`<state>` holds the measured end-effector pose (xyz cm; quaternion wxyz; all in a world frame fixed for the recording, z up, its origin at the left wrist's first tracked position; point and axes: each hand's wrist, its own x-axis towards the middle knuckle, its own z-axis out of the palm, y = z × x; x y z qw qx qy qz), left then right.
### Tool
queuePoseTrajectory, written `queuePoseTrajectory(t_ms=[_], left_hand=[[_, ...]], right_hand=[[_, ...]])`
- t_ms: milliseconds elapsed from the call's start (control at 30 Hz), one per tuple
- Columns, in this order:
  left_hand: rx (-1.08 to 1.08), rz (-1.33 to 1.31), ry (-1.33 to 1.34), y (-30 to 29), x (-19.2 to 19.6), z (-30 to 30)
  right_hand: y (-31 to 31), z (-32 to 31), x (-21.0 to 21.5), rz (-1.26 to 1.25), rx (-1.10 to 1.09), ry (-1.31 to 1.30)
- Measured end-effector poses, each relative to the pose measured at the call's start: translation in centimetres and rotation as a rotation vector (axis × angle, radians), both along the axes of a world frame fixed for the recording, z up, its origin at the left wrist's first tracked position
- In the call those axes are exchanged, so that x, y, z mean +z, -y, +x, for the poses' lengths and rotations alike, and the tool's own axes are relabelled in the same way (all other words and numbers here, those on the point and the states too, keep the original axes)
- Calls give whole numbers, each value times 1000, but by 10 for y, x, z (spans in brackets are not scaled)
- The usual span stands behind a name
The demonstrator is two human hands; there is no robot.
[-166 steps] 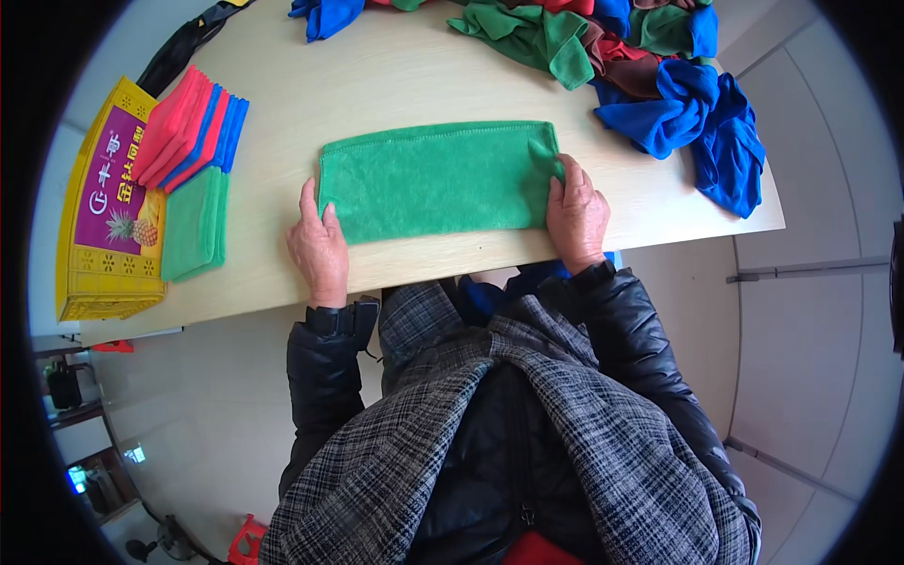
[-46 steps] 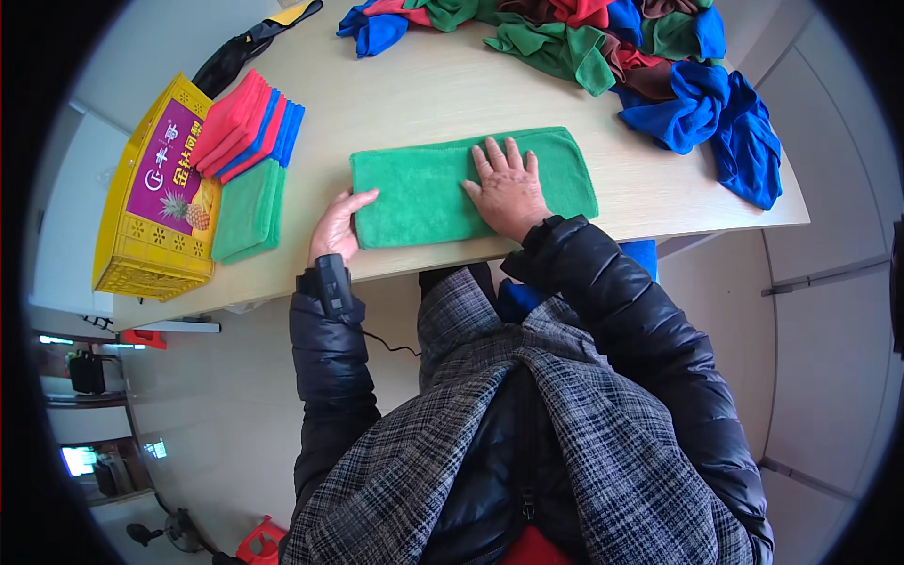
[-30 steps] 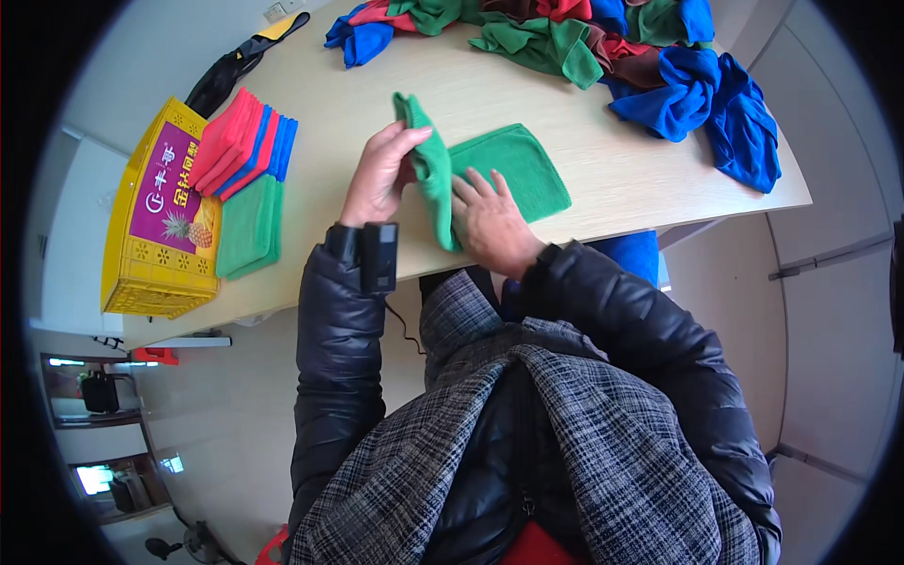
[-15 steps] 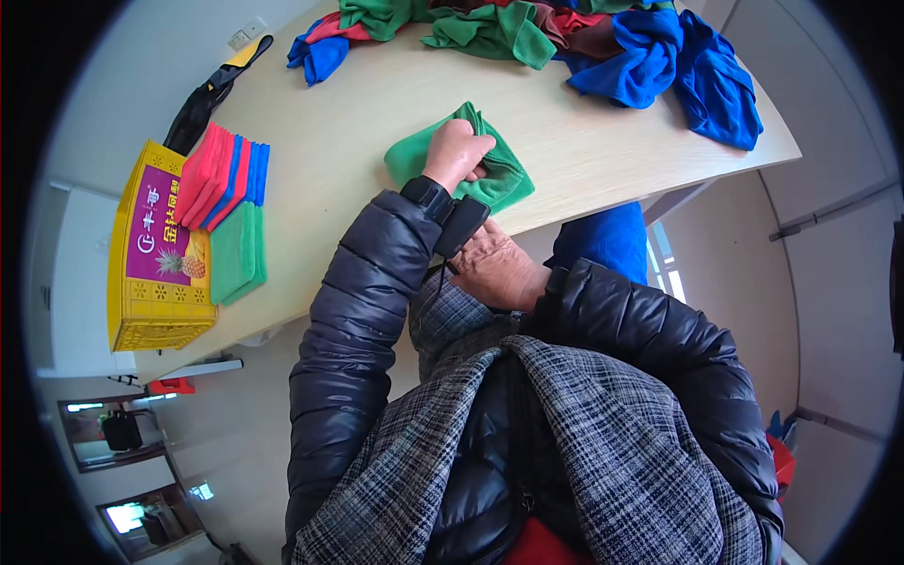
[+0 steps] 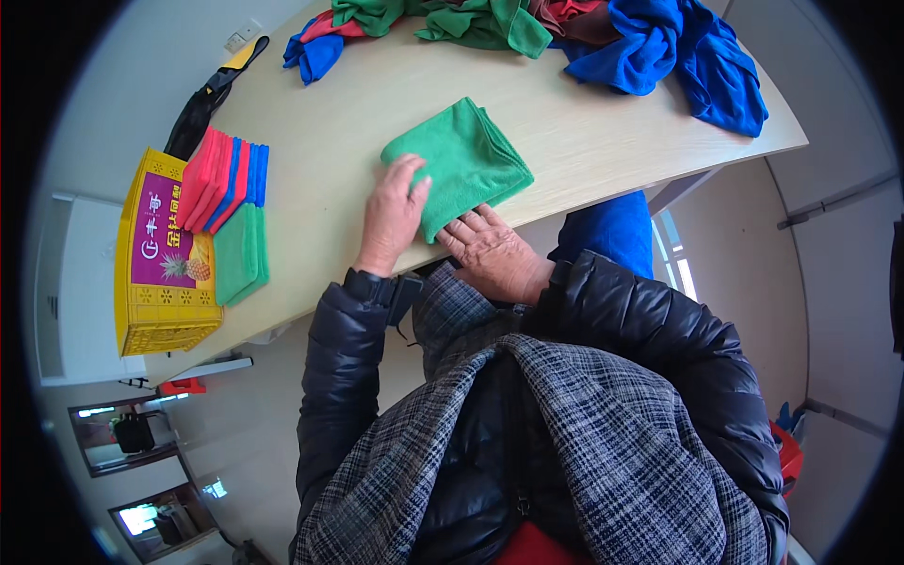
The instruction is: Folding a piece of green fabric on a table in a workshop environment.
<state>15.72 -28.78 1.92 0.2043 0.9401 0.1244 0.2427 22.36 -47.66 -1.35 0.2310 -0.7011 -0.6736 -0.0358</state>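
Note:
A folded green cloth (image 5: 461, 155) lies on the table near its front edge, with its layered edges showing along the right side. My left hand (image 5: 391, 215) is at the cloth's left edge, fingers a little bent and the thumb apart, gripping nothing. At the near corner my right hand (image 5: 496, 254) lies flat, its outstretched fingertips touching the cloth's lower edge. To the left stands a row of folded red and blue cloths (image 5: 218, 179), with folded green cloths (image 5: 241, 256) at its near end.
A yellow box (image 5: 169, 315) with a pineapple picture stands at the table's left edge. Behind it lies a black and yellow strapped item (image 5: 212, 99). Crumpled blue cloths (image 5: 650, 52) and green cloths (image 5: 490, 24) are heaped along the far side of the table (image 5: 330, 169).
My left hand has let go of the cloth's right fold and moved left and nearer. The cloth now lies flatter, and my right hand's fingers have come into view at its near edge.

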Motion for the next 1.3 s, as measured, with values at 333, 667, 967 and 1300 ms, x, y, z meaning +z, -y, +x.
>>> queuePoseTrajectory(t_ms=[333, 667, 967, 1300], left_hand=[[-21, 246, -247, 7, -29, -17], [81, 195, -340, 10, -17, -13], [87, 153, -340, 10, -17, -20], [122, 245, -251, -23, -26, 4]], right_hand=[[-10, 16, 104, -701, 42, -510], [-80, 79, -1, -7, -310, 86], [-73, 101, 9, -109, -408, 25], [-76, 61, 18, -60, -366, 119]])
